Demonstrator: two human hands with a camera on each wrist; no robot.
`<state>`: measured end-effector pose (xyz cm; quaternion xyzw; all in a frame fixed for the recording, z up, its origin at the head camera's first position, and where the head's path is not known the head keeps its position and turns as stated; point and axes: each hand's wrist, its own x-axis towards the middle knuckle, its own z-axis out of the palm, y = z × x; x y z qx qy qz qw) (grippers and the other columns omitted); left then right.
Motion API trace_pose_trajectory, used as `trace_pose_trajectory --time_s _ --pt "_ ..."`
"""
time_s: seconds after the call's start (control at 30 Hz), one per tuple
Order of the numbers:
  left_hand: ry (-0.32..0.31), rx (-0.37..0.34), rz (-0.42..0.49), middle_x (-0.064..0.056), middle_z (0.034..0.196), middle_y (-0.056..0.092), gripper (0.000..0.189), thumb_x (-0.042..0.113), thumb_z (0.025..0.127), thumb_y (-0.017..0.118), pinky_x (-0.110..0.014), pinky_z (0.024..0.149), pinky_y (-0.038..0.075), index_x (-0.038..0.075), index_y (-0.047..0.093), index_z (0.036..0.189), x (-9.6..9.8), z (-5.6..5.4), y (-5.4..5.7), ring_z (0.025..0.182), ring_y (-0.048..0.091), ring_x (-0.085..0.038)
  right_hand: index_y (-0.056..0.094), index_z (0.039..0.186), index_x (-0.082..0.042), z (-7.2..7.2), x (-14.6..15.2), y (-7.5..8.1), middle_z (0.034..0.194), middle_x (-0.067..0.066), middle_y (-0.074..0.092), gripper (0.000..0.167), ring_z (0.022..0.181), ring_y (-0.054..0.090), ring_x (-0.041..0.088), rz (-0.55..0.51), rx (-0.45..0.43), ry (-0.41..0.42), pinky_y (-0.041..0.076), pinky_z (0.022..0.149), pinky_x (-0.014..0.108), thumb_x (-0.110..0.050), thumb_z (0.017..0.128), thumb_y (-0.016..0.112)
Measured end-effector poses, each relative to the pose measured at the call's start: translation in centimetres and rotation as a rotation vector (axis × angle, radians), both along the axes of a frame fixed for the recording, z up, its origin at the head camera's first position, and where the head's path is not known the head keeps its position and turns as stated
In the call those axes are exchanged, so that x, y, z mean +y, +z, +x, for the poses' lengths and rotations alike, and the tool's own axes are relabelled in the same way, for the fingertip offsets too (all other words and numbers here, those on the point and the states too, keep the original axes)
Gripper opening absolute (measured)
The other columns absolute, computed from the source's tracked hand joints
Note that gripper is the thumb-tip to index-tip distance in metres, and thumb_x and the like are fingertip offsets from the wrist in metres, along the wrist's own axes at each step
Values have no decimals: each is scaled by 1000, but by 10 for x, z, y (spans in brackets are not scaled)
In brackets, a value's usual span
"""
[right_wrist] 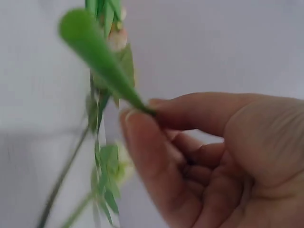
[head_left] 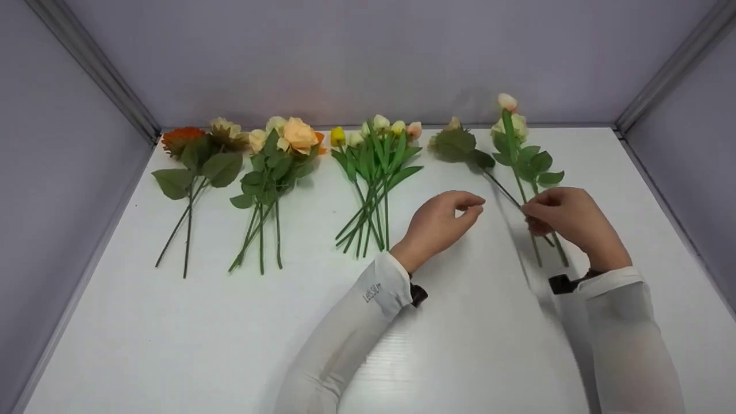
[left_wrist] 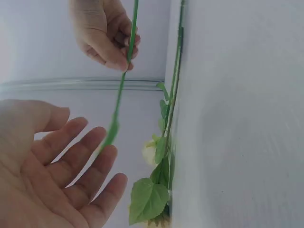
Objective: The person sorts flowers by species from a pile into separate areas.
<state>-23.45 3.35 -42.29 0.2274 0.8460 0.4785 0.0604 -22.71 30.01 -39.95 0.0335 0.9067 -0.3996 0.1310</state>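
My right hand pinches the green stem of a pale pink-white tulip between thumb and fingertips, with the bloom pointing away toward the back wall. In the right wrist view the stem's cut end points at the camera, blurred. Below the tulip lie a cream rose with leaves up its stem and a dark-stemmed flower whose bloom is mostly hidden by a large leaf. My left hand hovers left of these stems, fingers spread and relaxed, holding nothing; in the left wrist view its palm shows.
A bunch of tulips with crossed stems lies mid-table. Further left are a bunch of peach and cream roses and two larger flowers, one of them orange. Grey panels enclose the white table at back and sides.
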Motion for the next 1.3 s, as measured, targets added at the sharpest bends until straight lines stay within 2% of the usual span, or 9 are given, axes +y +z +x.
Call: trace_pose_trajectory --time_s 0.17,0.27,0.4,0.57,0.73,0.87,1.1,1.23,1.3 --pt "68 -133 295 16 110 70 28 37 102 65 -24 87 52 23 74 124 -10 -5 2 103 63 -1 70 117 -2 5 -43 -1 104 18 73 45 86 74 26 -235 69 14 61 77 37 -42 97 72" --pt "73 -176 420 13 109 71 28 39 101 67 -26 89 53 22 74 121 -13 -7 3 104 64 -4 71 112 0 10 -63 -2 100 20 73 40 83 73 27 -298 100 68 62 75 38 -37 97 73" --pt "73 -188 490 9 105 72 25 39 99 70 -27 89 53 20 75 114 -13 -7 5 101 65 -8 70 109 1 16 -76 -1 98 23 72 37 81 73 25 -319 132 116 62 73 37 -34 98 72" --pt "71 -220 533 6 102 73 18 34 99 72 -31 87 54 19 75 109 -12 -7 8 98 67 -14 70 110 3 18 -80 -1 98 24 71 39 80 73 25 -339 144 119 62 73 37 -35 98 72" --pt "72 -215 558 4 99 73 16 31 99 71 -42 86 55 17 74 107 -18 -6 9 93 66 -21 70 111 0 19 -82 -2 98 23 71 39 81 72 26 -352 147 126 62 73 38 -37 98 71" --pt "104 -189 543 2 98 73 15 29 100 70 -37 81 56 16 73 106 -34 -11 12 92 66 -27 70 114 -2 18 -84 -2 99 22 70 41 85 72 27 -359 157 129 62 74 39 -40 99 69" --pt "238 -202 389 -1 107 71 26 33 100 70 -32 82 56 14 71 117 -96 -31 23 96 65 -18 72 113 -5 17 -86 -7 98 24 69 37 84 72 31 -334 190 160 62 70 38 -39 101 67" --pt "345 -215 296 -4 109 69 30 33 100 69 -37 84 56 11 70 121 -134 -45 20 97 65 -22 73 111 -7 19 -93 -11 97 25 70 34 85 71 40 -320 179 208 62 70 37 -39 101 67" --pt "374 -231 270 -7 109 68 30 30 101 68 -44 88 55 9 69 122 -149 -51 16 100 65 -29 73 111 -7 21 -98 -13 97 25 70 33 85 70 43 -325 163 228 61 70 37 -38 101 67"
